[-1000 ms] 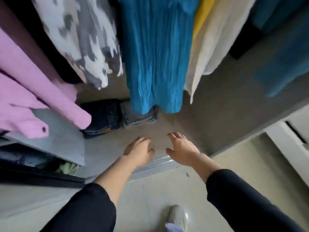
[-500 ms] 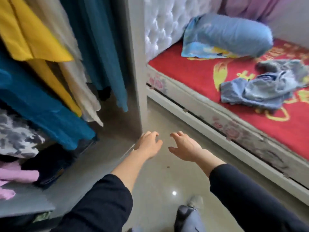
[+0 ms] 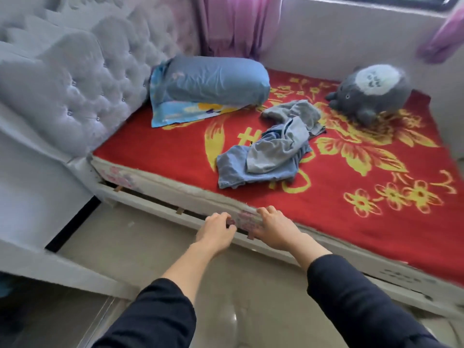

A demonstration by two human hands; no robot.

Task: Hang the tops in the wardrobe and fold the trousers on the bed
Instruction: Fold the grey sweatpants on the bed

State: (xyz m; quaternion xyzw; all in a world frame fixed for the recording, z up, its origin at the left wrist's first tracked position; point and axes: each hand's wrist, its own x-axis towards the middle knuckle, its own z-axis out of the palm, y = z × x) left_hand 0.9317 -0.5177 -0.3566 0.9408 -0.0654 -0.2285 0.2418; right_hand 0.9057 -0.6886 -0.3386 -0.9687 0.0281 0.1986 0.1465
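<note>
View swings from wardrobe to bed (image 3: 163, 151). Left hand (image 3: 216, 231) and right hand (image 3: 276, 229) empty, loosely curled, at near edge. Trousers (image 3: 271, 154) crumpled mid-bed. Folding step starts; next needs a far reach.

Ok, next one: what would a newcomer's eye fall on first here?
The red blanket with yellow flowers covering the bed, and the crumpled grey-blue garments heaped at its middle. Behind them, a blue pillow lies by the tufted headboard, and a grey plush toy sits in the far right corner. In front, the left hand and right hand reach toward the bed's near edge, empty.
</note>
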